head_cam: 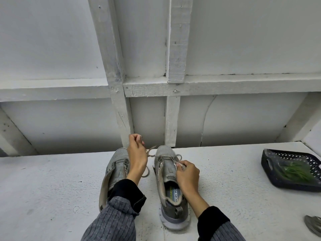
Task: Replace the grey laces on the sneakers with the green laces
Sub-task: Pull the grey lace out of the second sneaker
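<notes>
Two grey sneakers stand side by side on a white bench (pixel 52 180), toes pointing away from me. The left sneaker (pixel 115 168) shows no lace in its eyelets. The right sneaker (pixel 167 173) still carries a grey lace (pixel 150 154). My left hand (pixel 137 153) is raised over the left shoe and pinches one end of that lace, pulled up and to the left. My right hand (pixel 187 174) rests on the right shoe's tongue and pinches the lace at the eyelets. Green laces (pixel 293 171) lie in a clear bag inside a dark basket.
The dark perforated basket (pixel 268 164) sits at the bench's right end. A grey bundle (pixel 313 225), cut off by the frame, lies at the lower right. A white wall with wooden battens (pixel 119 94) rises just behind the bench.
</notes>
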`<state>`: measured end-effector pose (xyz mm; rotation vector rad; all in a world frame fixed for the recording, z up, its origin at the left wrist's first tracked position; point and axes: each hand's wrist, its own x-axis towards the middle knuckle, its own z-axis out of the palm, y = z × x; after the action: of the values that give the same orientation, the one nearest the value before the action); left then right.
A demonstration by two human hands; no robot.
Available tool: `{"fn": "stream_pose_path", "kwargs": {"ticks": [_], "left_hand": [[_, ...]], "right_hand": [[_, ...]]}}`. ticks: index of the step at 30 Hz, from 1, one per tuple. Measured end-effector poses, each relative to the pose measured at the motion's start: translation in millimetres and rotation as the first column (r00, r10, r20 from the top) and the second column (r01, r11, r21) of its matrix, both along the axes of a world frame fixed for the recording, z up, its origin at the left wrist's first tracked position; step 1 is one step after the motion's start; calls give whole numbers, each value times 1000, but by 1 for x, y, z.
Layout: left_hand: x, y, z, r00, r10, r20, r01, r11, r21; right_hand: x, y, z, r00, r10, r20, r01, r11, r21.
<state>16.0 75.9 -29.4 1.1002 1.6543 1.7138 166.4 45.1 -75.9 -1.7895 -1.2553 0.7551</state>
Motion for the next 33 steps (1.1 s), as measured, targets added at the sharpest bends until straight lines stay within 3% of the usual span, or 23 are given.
{"fn": "stream_pose_path", "kwargs": {"ticks": [2,4,8,12,13,14,17,19,26,30,33], "left_hand": [[-4,2,-1,979,-34,-203,35,999,0],[-6,5,-10,911,-138,-388,109,989,-96],[-12,10,-32,735,-323,-596,137,932,-336],[-7,2,-41,370,-387,-845,10,911,-413],[-6,2,-44,346,-391,-853,-10,908,-420],[-7,2,-46,374,-386,-843,-12,907,-421],[-9,6,-52,725,-284,-627,53,931,-361],[-9,6,-51,838,-217,-500,50,944,-326],[-1,5,-67,973,-186,-134,150,958,-243],[16,4,-60,962,-168,215,217,948,-231],[21,6,-60,932,-117,344,216,940,-265]], "right_hand": [[0,0,-1,1000,7,1,-7,1000,2],[0,0,0,1000,5,6,-5,1000,-5],[0,1,1,1000,7,5,-7,1000,-5],[0,1,0,1000,13,8,-13,1000,5],[-1,1,0,1000,13,7,-13,1000,4],[-1,1,0,1000,12,6,-12,1000,3],[0,1,0,1000,5,13,-5,1000,6],[1,0,1,1000,1,7,-1,1000,12],[0,1,-3,1000,9,28,-10,1000,23],[1,1,-3,999,5,34,-6,1000,26],[0,3,-4,998,56,23,-57,998,11]]}}
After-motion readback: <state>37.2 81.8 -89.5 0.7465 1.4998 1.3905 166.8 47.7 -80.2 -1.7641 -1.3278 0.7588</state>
